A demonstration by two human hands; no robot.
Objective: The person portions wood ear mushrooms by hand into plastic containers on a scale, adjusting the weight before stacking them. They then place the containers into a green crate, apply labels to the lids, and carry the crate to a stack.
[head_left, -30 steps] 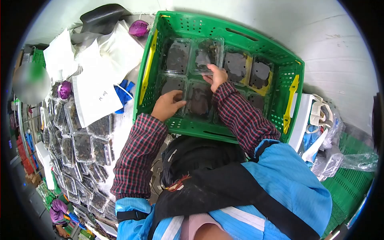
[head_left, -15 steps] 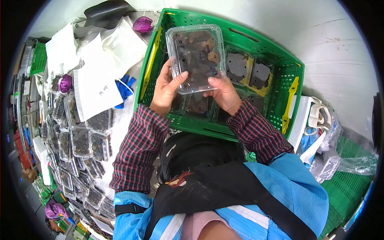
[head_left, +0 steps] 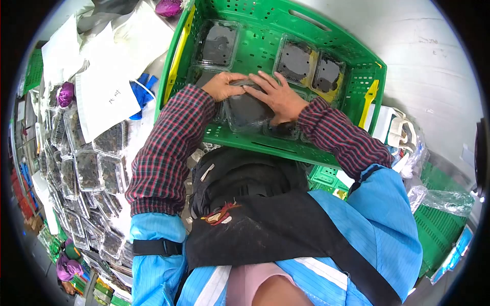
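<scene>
A clear plastic box [head_left: 248,113] with dark contents sits tilted toward me in the front part of a green crate [head_left: 255,141]. My left hand [head_left: 223,85] is closed on its far left edge, thumb and fingers pinching there. My right hand [head_left: 280,98] spans its far right corner, fingers spread over the top edge and thumb down the right side. More clear boxes surround it: one at the far left [head_left: 218,45], one behind my right hand [head_left: 296,60] and one by the right wall [head_left: 327,72]. What lies directly under the handled box is hidden.
Many filled clear boxes [head_left: 91,171] are heaped on the left, with white sheets [head_left: 104,99], a blue glove [head_left: 140,94] and purple bundles [head_left: 66,95] around them. Yellow strips [head_left: 371,97] line the crate's ends. Plastic wrap [head_left: 444,201] and green crates [head_left: 441,234] are at right.
Both hands have come down into the crate with the box, which was held above it before. My right hand has shifted from the near edge to the far corner. The camera view has shifted.
</scene>
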